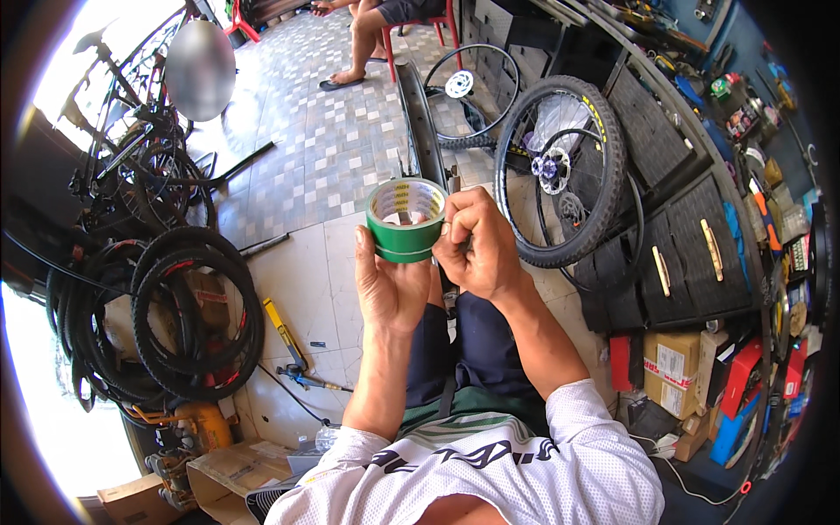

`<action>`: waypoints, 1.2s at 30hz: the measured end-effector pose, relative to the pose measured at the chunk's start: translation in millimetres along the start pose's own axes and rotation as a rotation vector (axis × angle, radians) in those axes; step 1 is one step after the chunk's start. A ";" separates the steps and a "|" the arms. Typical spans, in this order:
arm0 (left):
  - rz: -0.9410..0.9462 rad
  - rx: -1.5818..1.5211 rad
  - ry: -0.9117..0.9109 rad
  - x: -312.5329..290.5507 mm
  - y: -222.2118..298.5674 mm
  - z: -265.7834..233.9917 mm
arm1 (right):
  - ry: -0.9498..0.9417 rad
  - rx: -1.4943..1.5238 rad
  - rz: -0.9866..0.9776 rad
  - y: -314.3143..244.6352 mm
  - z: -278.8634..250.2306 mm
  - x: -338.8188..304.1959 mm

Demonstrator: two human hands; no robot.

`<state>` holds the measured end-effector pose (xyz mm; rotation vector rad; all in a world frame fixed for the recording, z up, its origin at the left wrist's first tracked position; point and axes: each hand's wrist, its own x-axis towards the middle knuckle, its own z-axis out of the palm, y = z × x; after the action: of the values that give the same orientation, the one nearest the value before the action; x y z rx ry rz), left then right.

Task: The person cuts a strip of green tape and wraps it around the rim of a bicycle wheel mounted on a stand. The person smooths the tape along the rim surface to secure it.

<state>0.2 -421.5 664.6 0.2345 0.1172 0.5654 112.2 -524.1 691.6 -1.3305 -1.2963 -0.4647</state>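
Note:
A roll of green tape [404,245] is held up in front of me, its pale printed core facing up toward the camera. From below and the left, my left hand [394,293] grips the roll, thumb against its outer left side and the other fingers mostly behind it. My right hand [479,249] is closed at the roll's right side, with thumb and curled fingers pinching at its edge. A thin light line runs across the green face of the tape. Whether a loose end is between the right fingertips is hard to make out.
A bicycle wheel [553,171] leans against dark drawers [687,236] at the right. Several black tyres [252,315] hang at the left. A yellow-handled tool [282,325] lies on the tiled floor. Cardboard boxes [672,372] stand lower right; a person sits on a red chair [451,31] ahead.

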 end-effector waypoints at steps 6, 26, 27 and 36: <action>-0.133 0.169 -0.157 14.7 13.7 11.6 | 0.068 0.073 0.228 8.6 -6.1 -7.4; 0.348 0.896 -0.353 65.2 47.3 37.3 | 0.346 0.728 0.861 15.4 -25.2 -36.0; 0.358 0.958 -0.369 64.9 48.0 38.4 | 0.300 0.562 0.783 18.1 -25.9 -34.4; 0.274 1.176 -0.496 65.8 49.2 64.4 | -0.010 -0.021 0.501 21.3 -49.9 17.7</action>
<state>41.1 -357.6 736.2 1.5410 -0.0822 0.6404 156.5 -554.7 710.5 -1.6117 -0.9195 -0.1222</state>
